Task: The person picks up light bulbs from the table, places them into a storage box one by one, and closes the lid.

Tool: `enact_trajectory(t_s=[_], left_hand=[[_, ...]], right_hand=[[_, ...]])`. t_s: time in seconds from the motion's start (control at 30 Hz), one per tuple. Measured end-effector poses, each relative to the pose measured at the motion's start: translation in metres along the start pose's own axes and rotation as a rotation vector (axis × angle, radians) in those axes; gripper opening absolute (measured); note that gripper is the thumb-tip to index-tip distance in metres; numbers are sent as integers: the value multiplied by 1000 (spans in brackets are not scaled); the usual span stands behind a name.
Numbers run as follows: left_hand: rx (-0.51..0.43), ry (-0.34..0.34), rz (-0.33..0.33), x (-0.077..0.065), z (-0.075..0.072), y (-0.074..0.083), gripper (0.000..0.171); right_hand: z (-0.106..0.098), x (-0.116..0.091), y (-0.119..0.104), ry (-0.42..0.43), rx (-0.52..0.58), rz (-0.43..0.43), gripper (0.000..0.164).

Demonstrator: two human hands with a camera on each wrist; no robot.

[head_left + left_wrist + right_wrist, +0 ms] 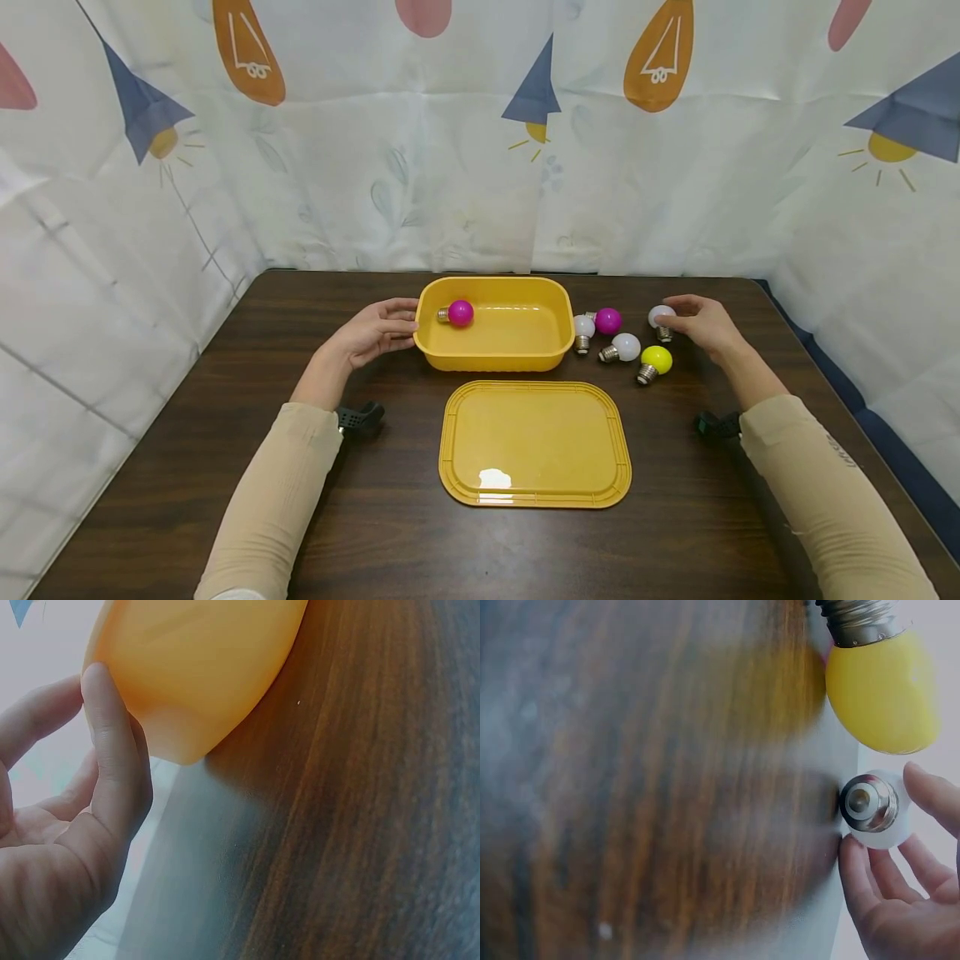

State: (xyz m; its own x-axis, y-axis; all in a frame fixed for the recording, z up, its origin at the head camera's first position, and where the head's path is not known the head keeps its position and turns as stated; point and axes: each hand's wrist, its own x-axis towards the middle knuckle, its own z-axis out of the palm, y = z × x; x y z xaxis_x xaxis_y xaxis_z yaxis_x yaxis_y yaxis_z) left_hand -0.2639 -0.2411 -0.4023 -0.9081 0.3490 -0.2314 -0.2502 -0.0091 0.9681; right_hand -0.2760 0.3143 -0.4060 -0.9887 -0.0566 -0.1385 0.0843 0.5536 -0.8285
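In the head view my left hand (378,331) touches the left end of a yellow plastic tub (495,362), its fingertips right at the rim. The left wrist view shows the thumb against the tub wall (195,667). A magenta light bulb (461,313) lies inside. On the right, my right hand (703,323) pinches a white light bulb (661,315) between thumb and fingers. Its metal screw base (870,804) faces the right wrist camera. Close to that hand lies a yellow light bulb (657,360), seen larger in the right wrist view.
Two white bulbs (626,347) and a magenta bulb (608,321) lie on the dark wooden table (390,517) right of the tub. A flat yellow lid (536,442) lies in front of the tub. A patterned white curtain (465,183) hangs behind the table.
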Motion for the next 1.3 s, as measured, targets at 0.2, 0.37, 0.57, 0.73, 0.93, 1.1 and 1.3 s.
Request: enact_trajectory(t_s=[0.2,0.37,0.57,0.73,0.93,1.1,1.3], left_hand=[[0,-6,5,1,-1,0,59],[1,-3,5,1,-1,0,59],[4,-10,13,2,-1,0,59],[-7,-13,10,1,-1,-1,59],[-6,-14,11,0,-1,-1,59],[-7,-12,7,0,-1,-1,59],[-5,-22,10,1,-2,-2,61]], right_hand=[[1,2,0,-13,-27,6,68],[1,2,-1,-19,-29,6,67],[1,1,-2,-19,-33,7,65],[0,2,-3,-21,-37,7,65],[-2,3,-4,-22,-42,13,66],[-2,2,-4,-15,-49,19,65],[-3,2,-5,-3,-40,25,64]])
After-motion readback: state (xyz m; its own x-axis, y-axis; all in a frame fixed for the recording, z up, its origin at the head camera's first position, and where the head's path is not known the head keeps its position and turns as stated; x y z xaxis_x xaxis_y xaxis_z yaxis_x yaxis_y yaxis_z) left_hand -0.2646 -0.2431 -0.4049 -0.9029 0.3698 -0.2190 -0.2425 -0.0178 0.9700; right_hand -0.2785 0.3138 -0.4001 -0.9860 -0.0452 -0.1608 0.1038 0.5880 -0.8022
